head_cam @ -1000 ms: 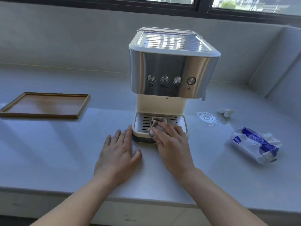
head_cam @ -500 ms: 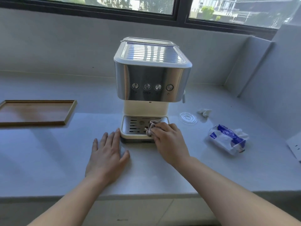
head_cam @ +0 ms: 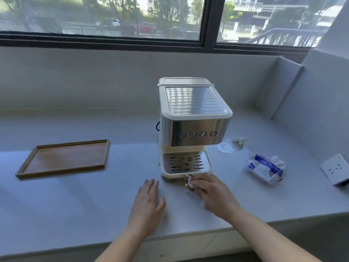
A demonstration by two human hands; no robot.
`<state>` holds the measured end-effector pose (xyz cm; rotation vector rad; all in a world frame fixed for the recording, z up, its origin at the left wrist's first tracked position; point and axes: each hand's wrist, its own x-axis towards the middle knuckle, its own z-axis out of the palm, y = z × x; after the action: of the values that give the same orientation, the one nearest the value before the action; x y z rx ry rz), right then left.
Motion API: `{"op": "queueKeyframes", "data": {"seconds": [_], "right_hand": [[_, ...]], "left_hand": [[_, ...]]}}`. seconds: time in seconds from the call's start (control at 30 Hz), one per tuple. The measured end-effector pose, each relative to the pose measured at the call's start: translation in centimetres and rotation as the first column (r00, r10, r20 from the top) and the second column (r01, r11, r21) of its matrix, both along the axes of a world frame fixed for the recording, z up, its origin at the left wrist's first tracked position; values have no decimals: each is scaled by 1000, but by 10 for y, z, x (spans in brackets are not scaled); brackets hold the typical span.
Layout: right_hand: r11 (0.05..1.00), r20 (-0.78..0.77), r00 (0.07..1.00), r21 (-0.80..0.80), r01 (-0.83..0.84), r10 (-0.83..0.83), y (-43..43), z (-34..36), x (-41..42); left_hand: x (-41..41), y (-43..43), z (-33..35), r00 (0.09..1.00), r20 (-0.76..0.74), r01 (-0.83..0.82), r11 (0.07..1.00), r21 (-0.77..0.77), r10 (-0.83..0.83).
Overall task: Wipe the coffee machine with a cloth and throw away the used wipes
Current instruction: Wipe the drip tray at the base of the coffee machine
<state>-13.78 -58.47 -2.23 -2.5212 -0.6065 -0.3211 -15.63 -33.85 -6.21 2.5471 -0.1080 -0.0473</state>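
Note:
A cream and steel coffee machine (head_cam: 194, 118) stands on the pale counter (head_cam: 94, 201) in the middle of the head view. Its drip tray (head_cam: 186, 164) faces me. My right hand (head_cam: 213, 193) is closed on a crumpled greyish wipe (head_cam: 189, 182) just in front of the drip tray's front edge, on the counter. My left hand (head_cam: 148, 207) lies flat on the counter, fingers spread, left of the machine's base and apart from it.
A wooden tray (head_cam: 64, 157) lies at the left. Right of the machine are a clear round lid (head_cam: 224, 148), a crumpled used wipe (head_cam: 239, 140), a blue and white pack of wipes (head_cam: 266, 168) and a white socket block (head_cam: 337, 169). The counter's front edge is near my forearms.
My right hand drew the wipe off the drip tray grille, down to the counter in front of the machine. The camera view rose and shifted. My left hand stayed flat.

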Motion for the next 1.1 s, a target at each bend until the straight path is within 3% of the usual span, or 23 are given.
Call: {"op": "queueKeyframes", "data": {"seconds": [0.13, 0.3, 0.4, 0.53, 0.63, 0.77, 0.87, 1.0, 1.1], "right_hand": [[1000, -86, 996, -10, 6, -7, 3, 15, -12], [999, -27, 999, -30, -25, 24, 20, 33, -18], [999, -71, 997, -19, -42, 41, 33, 43, -22], [999, -120, 992, 24, -41, 44, 54, 51, -27], [991, -157, 986, 124, -38, 58, 77, 56, -25], [976, -211, 968, 193, -98, 139, 106, 63, -14], [965, -246, 938, 165, -206, 243, 117, 67, 0], [911, -323, 852, 124, -394, 412, 132, 68, 15], [884, -311, 832, 66, -462, 459, 148, 64, 23]], "left_hand": [[-21, 22, 7, 999, -1, 37, 999, 23, -37], [-24, 31, 34, 998, 21, 54, 999, 1, -54], [-23, 31, 51, 999, 12, 42, 999, -12, -42], [-36, 29, 66, 995, -98, -20, 984, -178, 3], [-46, 20, 67, 983, -178, -41, 914, -404, -35], [-43, 7, 71, 987, -148, -13, 876, -482, -67], [-38, 8, 70, 983, -182, -137, 809, -572, 38], [-30, 41, 76, 946, -248, -325, 632, -703, 211], [-27, 65, 85, 954, -269, -292, 605, -741, 132]]}}
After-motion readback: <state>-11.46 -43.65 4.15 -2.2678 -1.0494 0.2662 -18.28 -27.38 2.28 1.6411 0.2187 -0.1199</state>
